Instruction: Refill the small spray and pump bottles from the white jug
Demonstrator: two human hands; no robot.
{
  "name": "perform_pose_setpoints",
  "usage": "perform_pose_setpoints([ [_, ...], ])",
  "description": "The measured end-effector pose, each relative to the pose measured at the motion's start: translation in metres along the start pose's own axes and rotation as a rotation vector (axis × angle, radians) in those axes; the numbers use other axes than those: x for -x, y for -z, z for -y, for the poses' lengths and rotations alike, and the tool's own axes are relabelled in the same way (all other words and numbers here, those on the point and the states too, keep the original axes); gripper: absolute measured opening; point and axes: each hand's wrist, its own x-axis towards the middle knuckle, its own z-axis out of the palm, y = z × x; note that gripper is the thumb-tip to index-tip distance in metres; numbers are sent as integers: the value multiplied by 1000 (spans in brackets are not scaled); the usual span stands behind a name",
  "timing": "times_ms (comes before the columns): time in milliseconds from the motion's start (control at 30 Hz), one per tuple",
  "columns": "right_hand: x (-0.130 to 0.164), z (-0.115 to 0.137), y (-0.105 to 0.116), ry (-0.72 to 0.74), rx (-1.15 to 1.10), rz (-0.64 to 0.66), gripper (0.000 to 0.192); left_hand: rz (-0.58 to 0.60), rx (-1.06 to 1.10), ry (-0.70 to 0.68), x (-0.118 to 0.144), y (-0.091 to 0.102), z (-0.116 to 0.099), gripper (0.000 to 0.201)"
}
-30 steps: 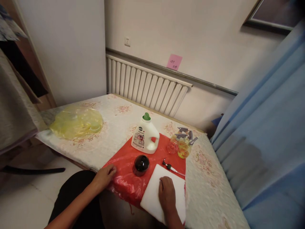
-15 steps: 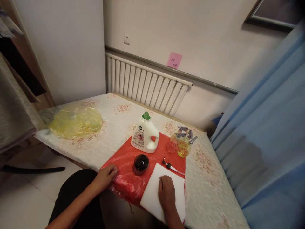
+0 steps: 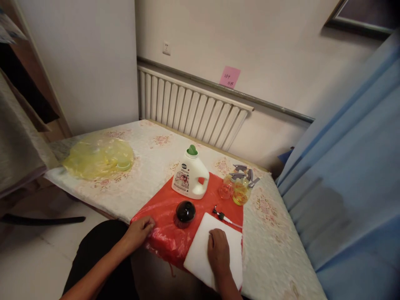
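at near left, the left hand curls at the edge of a red sheet, while the right hand rests half-curled on a white board, any hold unclear.

you have two hands: one left hand and one right hand. before you there is one white jug, with one green piece in its mouth. you can count one black round object, one pump with one tube, and one white board. of clear bottles you see at least two, one reddish bottle and one yellow bottle; their grey spray heads overlap, so you cannot count these surely. you have one red plastic sheet, one yellow plastic bag and one pale green round piece. at the wall you find one radiator, one socket, one pink note and one picture frame.
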Motion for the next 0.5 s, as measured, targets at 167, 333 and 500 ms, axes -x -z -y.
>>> perform_pose_setpoints([
  [167,0,0,0,-5,-1,22,18,0,25,5,1,-2,1,21],
  [333,0,-1,0,-6,-5,26,17,1,44,8,2,-3,0,22],
  [500,0,-1,-1,-11,-6,29,17,12,63,18,2,-4,2,24],
])
